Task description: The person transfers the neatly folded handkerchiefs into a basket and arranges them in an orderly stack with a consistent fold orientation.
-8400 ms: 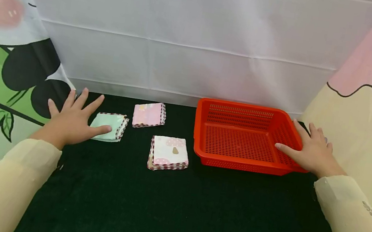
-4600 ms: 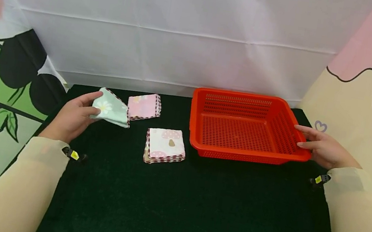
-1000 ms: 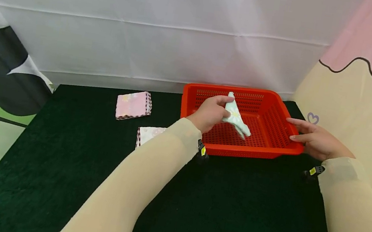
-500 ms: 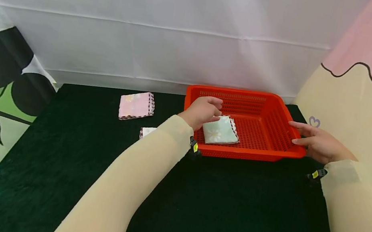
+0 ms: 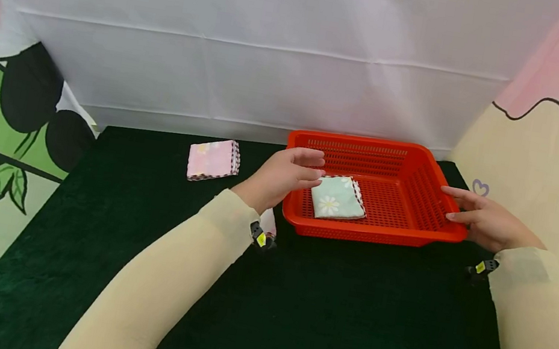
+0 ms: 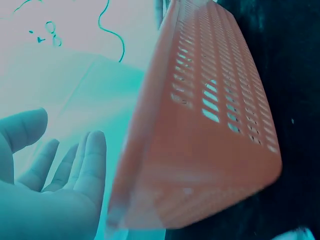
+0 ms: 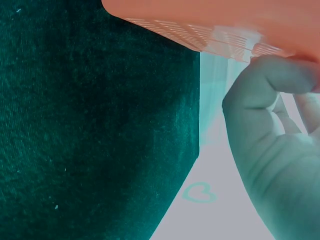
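A mint-green folded handkerchief (image 5: 337, 199) with a daisy print and checkered edging lies in the left part of the red plastic basket (image 5: 363, 234). My left hand (image 5: 283, 178), fingers loosely bent and holding nothing, hovers by the basket's left rim. In the left wrist view its thumb and fingers (image 6: 95, 165) are spread apart beside the basket wall (image 6: 200, 155). My right hand (image 5: 496, 224) holds the basket's right rim, with the thumb (image 7: 290, 74) bent against it in the right wrist view. A white folded handkerchief (image 5: 268, 223) is mostly hidden under my left wrist.
A pink folded handkerchief (image 5: 213, 160) with checkered edging lies at the back left of the dark green tabletop (image 5: 344, 319). Behind the table hangs a white cloth backdrop (image 5: 271, 88). Printed panels flank both sides.
My left hand picked up the mint handkerchief from the left of the table, carried it into the basket and let it go. It has since drawn back leftward. My right hand stays at the rim.
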Tool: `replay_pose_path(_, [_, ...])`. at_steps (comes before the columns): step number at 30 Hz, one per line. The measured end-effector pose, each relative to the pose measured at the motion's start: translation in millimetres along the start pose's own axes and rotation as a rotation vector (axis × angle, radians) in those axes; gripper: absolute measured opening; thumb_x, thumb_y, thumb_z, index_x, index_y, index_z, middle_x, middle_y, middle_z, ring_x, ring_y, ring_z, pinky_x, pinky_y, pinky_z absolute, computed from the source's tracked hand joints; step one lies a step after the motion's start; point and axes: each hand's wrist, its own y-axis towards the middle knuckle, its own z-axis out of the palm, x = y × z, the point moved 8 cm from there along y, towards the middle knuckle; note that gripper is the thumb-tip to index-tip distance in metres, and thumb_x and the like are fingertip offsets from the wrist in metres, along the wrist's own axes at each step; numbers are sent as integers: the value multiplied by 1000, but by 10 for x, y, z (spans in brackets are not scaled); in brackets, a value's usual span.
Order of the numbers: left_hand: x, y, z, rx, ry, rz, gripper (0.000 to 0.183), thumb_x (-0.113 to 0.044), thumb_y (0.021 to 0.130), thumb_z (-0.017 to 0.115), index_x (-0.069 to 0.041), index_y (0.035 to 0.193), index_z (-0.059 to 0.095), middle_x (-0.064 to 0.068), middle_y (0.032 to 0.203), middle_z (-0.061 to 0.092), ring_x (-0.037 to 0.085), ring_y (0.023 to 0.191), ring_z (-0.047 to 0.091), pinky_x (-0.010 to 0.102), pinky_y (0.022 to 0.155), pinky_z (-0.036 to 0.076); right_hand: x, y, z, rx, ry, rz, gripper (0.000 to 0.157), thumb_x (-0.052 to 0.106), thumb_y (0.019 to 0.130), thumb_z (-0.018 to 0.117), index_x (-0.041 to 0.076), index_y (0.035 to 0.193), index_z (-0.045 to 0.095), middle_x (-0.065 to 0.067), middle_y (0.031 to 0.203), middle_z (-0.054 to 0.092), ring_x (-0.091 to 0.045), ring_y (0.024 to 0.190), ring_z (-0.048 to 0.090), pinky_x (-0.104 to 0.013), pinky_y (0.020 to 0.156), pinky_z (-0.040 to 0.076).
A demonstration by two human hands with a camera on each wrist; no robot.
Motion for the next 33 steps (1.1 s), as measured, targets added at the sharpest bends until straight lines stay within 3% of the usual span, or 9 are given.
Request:
replay_pose_path(15, [138,-418,-605,-98,41,60,46,-15,101,68,-12,146,57,6,141,61,24,126,61,37,106,49,-60,-82,-41,-16,27,-14,71,10,108,52,18,167,13,-14,164,18,-12,117,59,-36,94,57])
replay_pose_path(20, [215,-557,-804,-106,108,39,45,-19,102,68,-14,145,57,4,142,60,24,131,58,42,111,44,-24,-89,-35,-19,6,-17,71,8,108,52,16,167,12,-13,160,24,-14,116,60,-38,92,58])
replay_pose_path(27, [448,-770,-1218,-179,172,-33,46,-17,103,65,-13,148,54,6,146,56,23,133,55,42,113,42,66,-27,10,-5,23,-21,72,8,107,54,15,167,15,-5,146,43,-21,116,62,-40,92,58])
replay_pose_path(33, [596,-907,-1472,-247,191,-59,48,-18,104,65,-11,150,52,8,151,51,25,134,52,38,113,42,29,-36,12,-9,54,-5,73,8,107,54,17,167,14,-7,151,37,-17,116,61,-39,93,58])
